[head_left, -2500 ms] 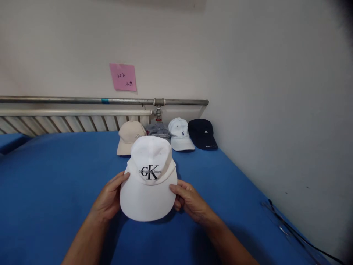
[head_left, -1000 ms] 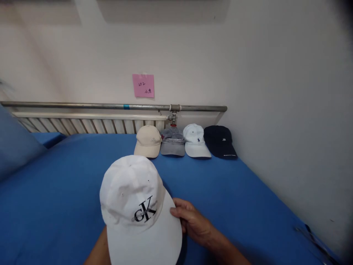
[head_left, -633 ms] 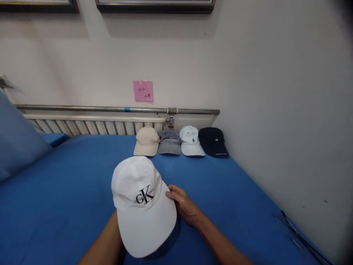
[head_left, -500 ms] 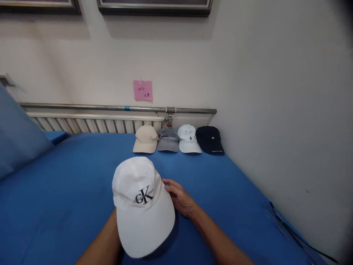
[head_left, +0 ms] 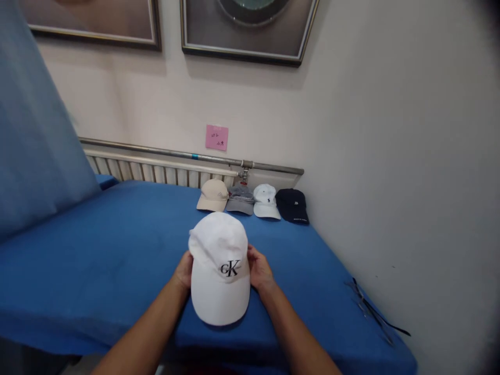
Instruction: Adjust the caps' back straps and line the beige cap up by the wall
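Note:
A white baseball cap (head_left: 219, 294) with black "CK" lettering is between my hands near the front of the blue-covered table (head_left: 97, 265), its brim toward me. My left hand (head_left: 184, 269) grips its left side, the fingertips hidden behind the cap. On the opposite side my right hand (head_left: 258, 266) holds the cap's edge, with its fingers partly out of sight behind it. Beyond it, a row of caps lies along the back: a beige cap (head_left: 213, 196), a grey cap (head_left: 240, 200), a pale cap (head_left: 266, 202) and a black cap (head_left: 292, 205).
A pair of glasses (head_left: 375, 310) lies by the right wall. A radiator (head_left: 156, 173) and a metal pipe (head_left: 164, 151) run behind the table. On the left hangs a blue curtain (head_left: 42, 125). A pink note (head_left: 216, 137) is stuck on the wall under framed pictures (head_left: 242, 52).
The white cap has turned from a tilt to nearly straight. My left hand, hidden behind it before, now shows at its left side. The camera view has shifted and rotated.

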`<action>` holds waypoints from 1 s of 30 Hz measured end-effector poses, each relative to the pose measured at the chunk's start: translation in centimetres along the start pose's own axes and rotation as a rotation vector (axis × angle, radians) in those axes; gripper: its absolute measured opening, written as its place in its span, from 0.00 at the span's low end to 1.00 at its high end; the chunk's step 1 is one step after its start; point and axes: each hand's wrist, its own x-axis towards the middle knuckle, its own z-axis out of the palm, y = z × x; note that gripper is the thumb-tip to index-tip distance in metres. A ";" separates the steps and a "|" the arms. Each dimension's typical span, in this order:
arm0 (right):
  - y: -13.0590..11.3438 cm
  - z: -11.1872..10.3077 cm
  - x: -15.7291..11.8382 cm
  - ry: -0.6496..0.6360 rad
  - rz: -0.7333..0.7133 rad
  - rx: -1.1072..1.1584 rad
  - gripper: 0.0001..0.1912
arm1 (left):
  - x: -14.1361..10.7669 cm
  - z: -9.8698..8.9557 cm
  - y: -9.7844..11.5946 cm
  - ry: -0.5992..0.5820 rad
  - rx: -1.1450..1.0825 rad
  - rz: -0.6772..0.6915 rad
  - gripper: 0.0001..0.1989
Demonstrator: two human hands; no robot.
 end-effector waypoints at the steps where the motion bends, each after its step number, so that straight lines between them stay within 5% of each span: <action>1: -0.1 -0.3 0.0 0.016 -0.011 0.010 0.11 | -0.1 -0.1 0.2 0.005 -0.001 0.028 0.21; 6: 0.0 -0.8 0.3 0.042 -0.016 0.037 0.12 | -0.6 -1.1 0.9 0.028 0.000 0.105 0.23; 19: -0.5 -0.8 -0.4 -0.012 -0.027 0.112 0.05 | -0.7 -2.5 0.5 0.037 0.050 0.053 0.17; 30: -1.9 0.1 -1.6 -0.077 -0.095 0.249 0.11 | -0.7 -2.4 0.6 -0.019 0.080 -0.018 0.10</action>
